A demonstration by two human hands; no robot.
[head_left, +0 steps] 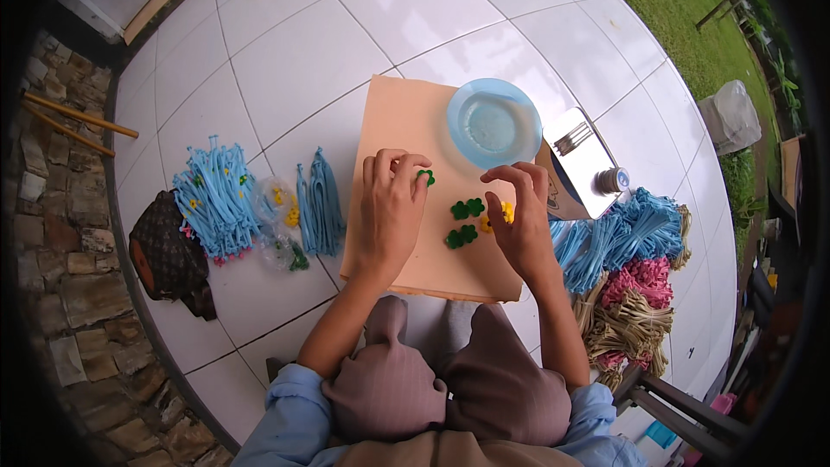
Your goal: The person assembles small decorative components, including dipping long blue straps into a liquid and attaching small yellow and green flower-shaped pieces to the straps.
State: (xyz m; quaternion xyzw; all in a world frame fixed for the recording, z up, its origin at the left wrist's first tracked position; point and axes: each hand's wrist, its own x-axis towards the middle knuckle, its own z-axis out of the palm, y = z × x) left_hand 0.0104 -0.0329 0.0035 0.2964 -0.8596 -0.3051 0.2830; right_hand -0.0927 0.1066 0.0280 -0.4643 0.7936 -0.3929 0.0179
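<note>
A tan board (432, 259) lies flat in front of my knees. At its left half my left hand (393, 203) is closed, with a small green flower-shaped piece (425, 177) at its thumb and fingertips. Several more green flower-shaped pieces (462, 237) lie in the middle of the board. My right hand (525, 229) hovers to their right, its thumb and index finger apart. Yellow flower-shaped pieces (507, 210) lie beside and partly behind its thumb. A round light-blue plate (493, 123) rests at the board's far right.
Right of the board, a white-topped box (588, 164) bears a small jar (613, 180) and thin dark prongs. Blue, pink and beige bundles (635, 285) lie nearer. To the left are blue bundles (216, 203), a clear plastic bag (275, 216) of small pieces and a brown patterned bag (169, 246).
</note>
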